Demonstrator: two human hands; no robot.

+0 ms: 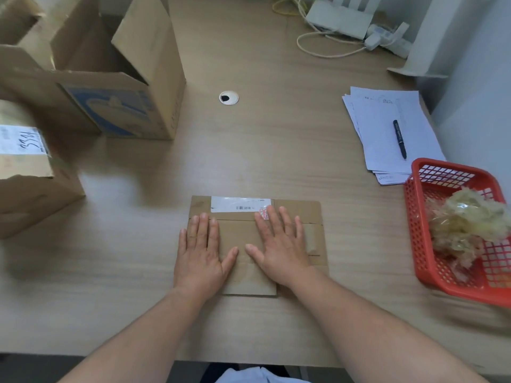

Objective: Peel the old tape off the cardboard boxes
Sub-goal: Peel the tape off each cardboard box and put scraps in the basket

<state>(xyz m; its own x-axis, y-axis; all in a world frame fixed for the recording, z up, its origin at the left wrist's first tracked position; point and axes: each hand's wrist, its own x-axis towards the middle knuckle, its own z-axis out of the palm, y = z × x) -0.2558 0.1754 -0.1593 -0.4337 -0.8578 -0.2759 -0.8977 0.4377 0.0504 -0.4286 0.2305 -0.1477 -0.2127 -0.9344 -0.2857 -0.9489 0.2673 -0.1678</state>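
The left hand [203, 248] and right hand [279, 244] lie flat on the flattened box [300, 208], hiding its middle and part of the seam; the print on its white label [237, 203] is too small to read; the red basket [420, 239] runs off the right edge, and the wad of tape [467, 219] inside is blurred; the labelled box [33, 194] at the left is cut off by the frame and smeared; the writing on the papers [387, 128] is illegible.
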